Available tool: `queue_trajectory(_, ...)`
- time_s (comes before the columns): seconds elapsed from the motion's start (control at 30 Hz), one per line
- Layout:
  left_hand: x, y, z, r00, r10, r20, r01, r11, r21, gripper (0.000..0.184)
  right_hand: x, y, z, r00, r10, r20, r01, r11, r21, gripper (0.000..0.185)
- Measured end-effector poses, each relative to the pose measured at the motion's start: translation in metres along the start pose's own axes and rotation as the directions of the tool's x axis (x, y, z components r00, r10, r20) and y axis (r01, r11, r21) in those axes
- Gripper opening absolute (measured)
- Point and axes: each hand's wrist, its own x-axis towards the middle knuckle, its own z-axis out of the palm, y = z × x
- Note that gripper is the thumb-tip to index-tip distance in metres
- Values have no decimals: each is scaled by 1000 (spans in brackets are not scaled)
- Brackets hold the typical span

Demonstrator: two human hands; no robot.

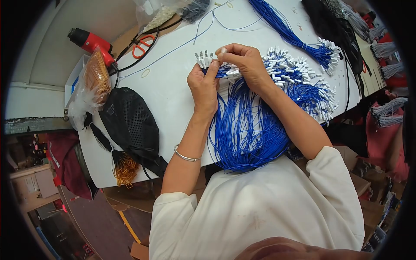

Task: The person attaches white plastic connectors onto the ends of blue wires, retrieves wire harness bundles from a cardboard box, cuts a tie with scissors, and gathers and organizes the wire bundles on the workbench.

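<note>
My left hand [203, 91] is closed around several blue wires near their ends. White connector housings [205, 63] with bare metal terminals stick up above its thumb. My right hand [250, 65] pinches a small white connector housing [222, 51] just beside them, its fingertips close to the left thumb. Under both hands a thick bundle of blue wires [249, 134] hangs over the table's near edge toward my lap. More white-tipped wire ends [303, 80] lie heaped to the right, partly behind my right forearm.
Another blue wire bundle [299, 39] lies at the back right of the white table [173, 60]. On the left are a red heat gun [93, 41], scissors [143, 45], a plastic bag of brown wires [96, 78] and a black mesh bag [130, 119]. A person [388, 143] is at the right.
</note>
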Motion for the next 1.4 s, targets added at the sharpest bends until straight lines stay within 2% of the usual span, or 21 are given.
queue_trajectory(0.1,1,-1,0,999,17,33,-18,999,36,12,1,-3,0,999,13,32,-12,999,-43,16)
queue_trajectory(0.27,2,-4,-3,999,7,37,-6,1000,-12,13,-3,-1,2,998,-55,-22,55,998,12,17)
queue_trajectory(0.43,2,-1,-1,1000,6,-24,-6,1000,-14,12,-1,1,2,996,-59,-62,62,997,44,16)
queue_trajectory(0.6,2,0,0,1000,15,-23,-17,998,-61,10,2,6,-1,997,-31,72,37,996,-83,16)
queue_trajectory(0.77,2,-5,-4,1000,-29,2,29,995,-99,9,-1,5,0,1000,-13,22,14,999,-38,16)
queue_trajectory(0.9,1,-4,-1,999,-9,-32,7,996,-84,9,0,5,2,997,-4,-79,5,1000,13,15)
queue_trajectory(1.23,0,-3,1,999,6,-47,-10,997,-77,8,-1,6,0,1000,-8,-2,8,1000,-2,14)
queue_trajectory(1.4,0,-4,0,999,8,-32,-10,999,-47,8,-3,6,4,998,-11,-69,15,999,51,16)
